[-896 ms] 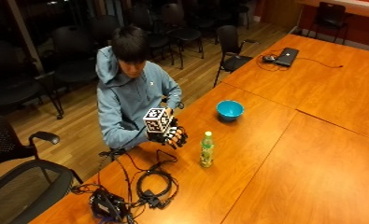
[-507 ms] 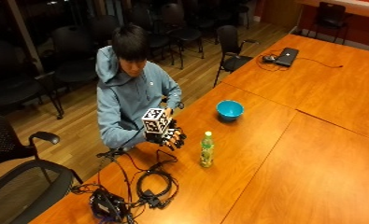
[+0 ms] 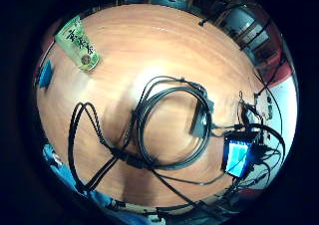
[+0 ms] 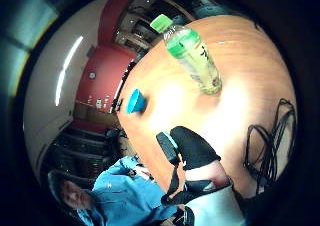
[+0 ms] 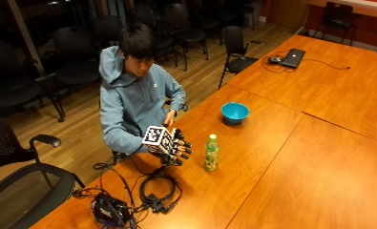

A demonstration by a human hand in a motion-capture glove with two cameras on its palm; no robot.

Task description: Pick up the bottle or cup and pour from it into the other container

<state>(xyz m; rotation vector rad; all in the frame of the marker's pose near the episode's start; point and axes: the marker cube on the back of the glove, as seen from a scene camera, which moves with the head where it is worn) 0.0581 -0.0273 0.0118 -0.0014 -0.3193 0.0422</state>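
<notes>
outside view: gloved right hand (image 5: pixel 175 149) hovers just beside bottle (image 5: pixel 211 152), fingers relaxed, holding nothing. bottle upright on table (image 5: pixel 315 143), bowl (image 5: pixel 234 112) further along. thumb palm view: bottle (image 4: pixel 192 60) capped, liquid inside. likely light, thin plastic, squashy; grip mid-body. little-finger palm view: cables (image 3: pixel 169 125) below the palm.

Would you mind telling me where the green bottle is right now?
In the outside view the green bottle stands upright on the table, just beside the gloved right hand, with the blue bowl further along.
</notes>
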